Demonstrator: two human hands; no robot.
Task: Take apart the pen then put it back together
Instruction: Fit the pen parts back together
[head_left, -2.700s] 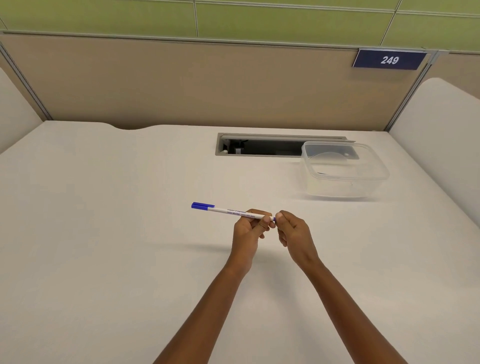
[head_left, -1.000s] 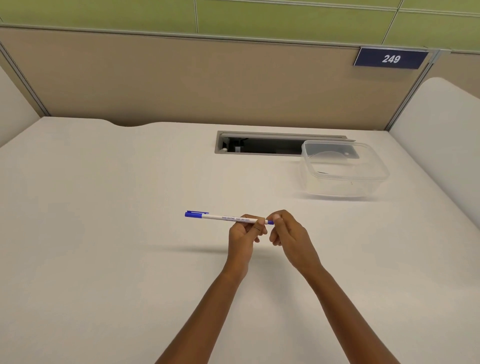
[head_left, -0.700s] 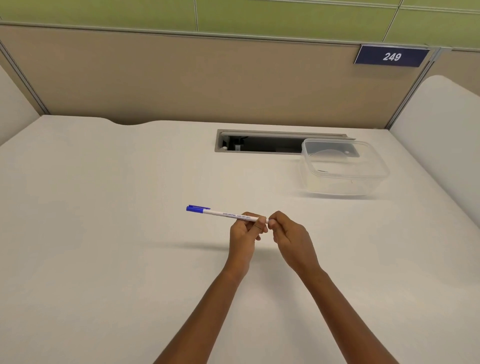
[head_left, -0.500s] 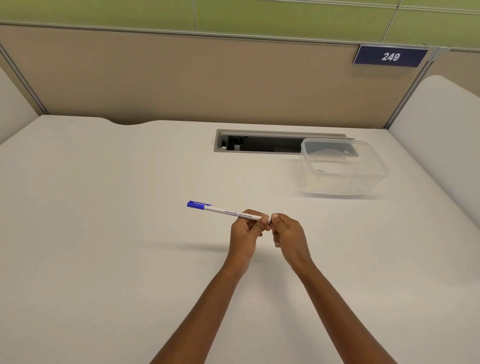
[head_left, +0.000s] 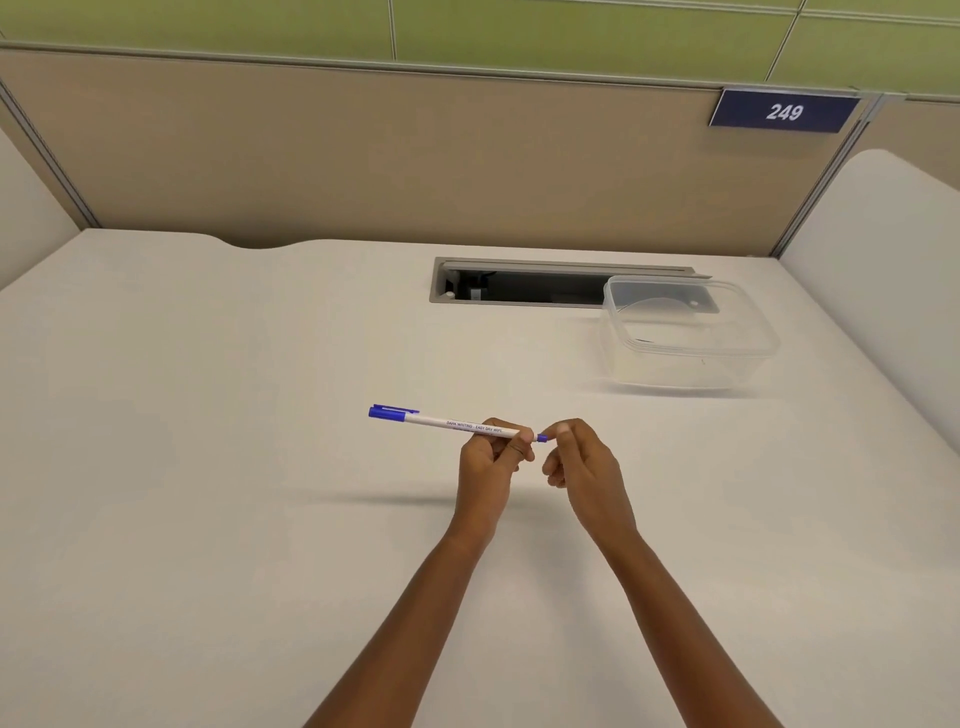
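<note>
A white pen (head_left: 457, 423) with a blue cap at its left end is held level above the white desk (head_left: 208, 467). My left hand (head_left: 491, 462) grips the barrel near its right end. A small blue end piece (head_left: 542, 438) sticks out past those fingers. My right hand (head_left: 582, 462) is just to the right, with thumb and forefinger pinched at that blue end piece. The cap is on the pen.
A clear plastic container (head_left: 685, 332) stands at the back right of the desk, partly over an open cable slot (head_left: 519, 286). A tan partition wall with a sign reading 249 (head_left: 783, 110) closes the back. White side panels (head_left: 883, 249) flank the desk.
My right hand has drawn slightly to the right, so the blue end piece now shows between the two hands. The pen has stayed nearly level in my left hand.
</note>
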